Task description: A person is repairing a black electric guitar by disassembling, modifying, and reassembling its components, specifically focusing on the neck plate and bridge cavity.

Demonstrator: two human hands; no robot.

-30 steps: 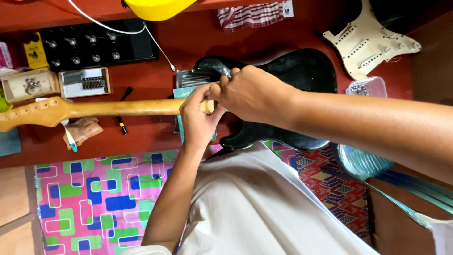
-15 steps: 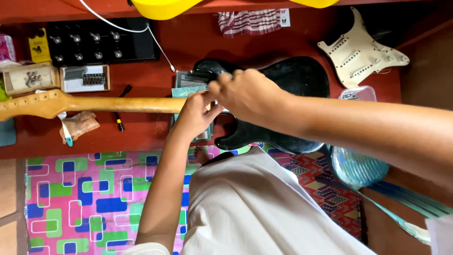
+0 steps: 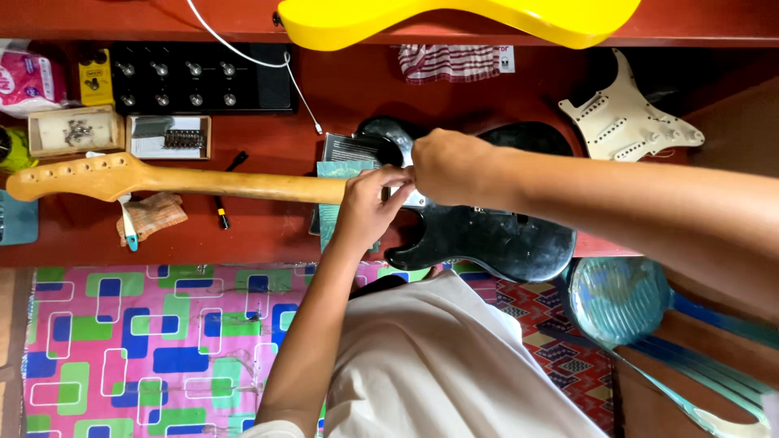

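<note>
Both our hands meet at the middle of the frame: our left hand pinches with its grip closed at the joint where the wooden neck meets the black guitar body, though what it pinches is too small to tell, and our right hand curls over the same spot, its grip hidden. We judge the work partway: neck seated on body, no strings, and the cream pickguard lies apart at upper right. On the red surface, the body looks scuffed, glossy and bare.
</note>
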